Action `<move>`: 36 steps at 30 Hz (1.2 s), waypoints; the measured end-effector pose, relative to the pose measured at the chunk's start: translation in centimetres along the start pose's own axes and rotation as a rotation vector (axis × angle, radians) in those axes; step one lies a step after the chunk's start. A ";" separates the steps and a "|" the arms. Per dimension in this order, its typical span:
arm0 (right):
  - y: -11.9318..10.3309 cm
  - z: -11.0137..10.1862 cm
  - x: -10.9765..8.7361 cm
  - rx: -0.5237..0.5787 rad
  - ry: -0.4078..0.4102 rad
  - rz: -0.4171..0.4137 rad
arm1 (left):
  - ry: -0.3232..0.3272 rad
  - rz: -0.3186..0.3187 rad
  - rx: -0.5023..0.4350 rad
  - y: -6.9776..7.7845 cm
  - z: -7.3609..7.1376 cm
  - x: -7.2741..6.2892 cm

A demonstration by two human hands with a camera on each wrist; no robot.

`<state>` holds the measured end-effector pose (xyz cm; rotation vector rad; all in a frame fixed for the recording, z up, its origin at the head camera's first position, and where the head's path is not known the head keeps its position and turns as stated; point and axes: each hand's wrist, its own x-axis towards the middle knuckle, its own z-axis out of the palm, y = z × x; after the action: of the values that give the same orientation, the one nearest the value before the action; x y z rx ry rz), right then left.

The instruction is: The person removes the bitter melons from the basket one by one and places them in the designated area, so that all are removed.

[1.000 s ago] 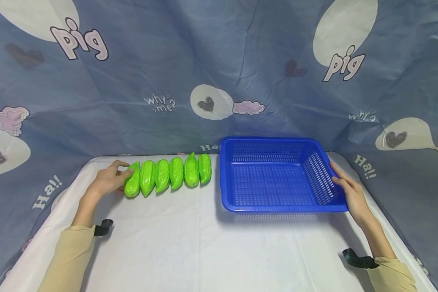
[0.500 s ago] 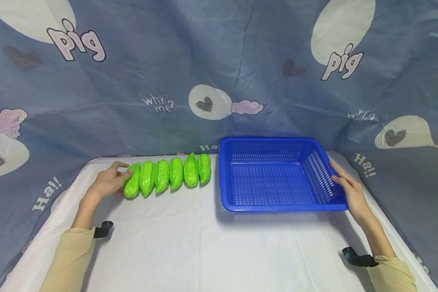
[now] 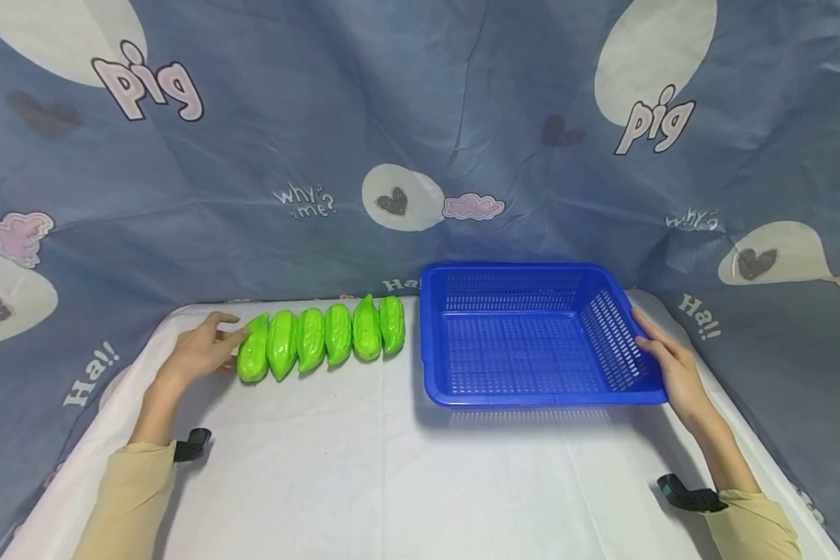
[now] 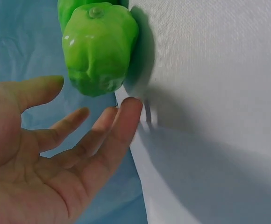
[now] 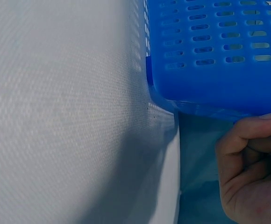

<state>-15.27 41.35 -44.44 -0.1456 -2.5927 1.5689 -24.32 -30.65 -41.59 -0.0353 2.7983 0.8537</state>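
Note:
A row of several glossy green, long and ridged toy vegetables lies side by side on the left of the table in the head view. Beside the leftmost green vegetable (image 3: pixel 253 351) is my left hand (image 3: pixel 203 346), its thumb and fingers spread and relaxed. The left wrist view shows that left hand (image 4: pixel 65 154) with nothing in it, just short of the rounded end of the green vegetable (image 4: pixel 100 51). My right hand (image 3: pixel 675 377) holds the right rim of the blue plastic basket (image 3: pixel 532 400). In the right wrist view its fingers (image 5: pixel 252 128) curl at the basket's edge.
A white cloth (image 3: pixel 392 482) covers the table. Close behind it hangs a blue printed sheet (image 3: pixel 308 117), which also runs down both sides. The basket's slotted floor (image 3: pixel 525 354) is visible, right of the row.
My left hand has drawn slightly left, away from the leftmost vegetable it was touching. The row of vegetables, the basket and my right hand stay where they were.

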 end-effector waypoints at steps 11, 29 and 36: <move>-0.4 -0.1 -0.1 -0.044 0.004 0.022 | 0.113 0.090 0.120 0.1 -0.9 -2.0; -1.0 -1.1 -0.4 -0.374 0.000 -0.110 | 0.439 0.309 0.266 3.2 -0.1 -6.7; -2.2 -0.8 -0.4 -0.607 0.123 -0.247 | 0.510 0.302 0.270 2.4 0.4 -8.6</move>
<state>-14.81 41.03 -42.16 0.0318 -2.7646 0.6438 -16.03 -28.79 -38.75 0.2534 3.4423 0.5750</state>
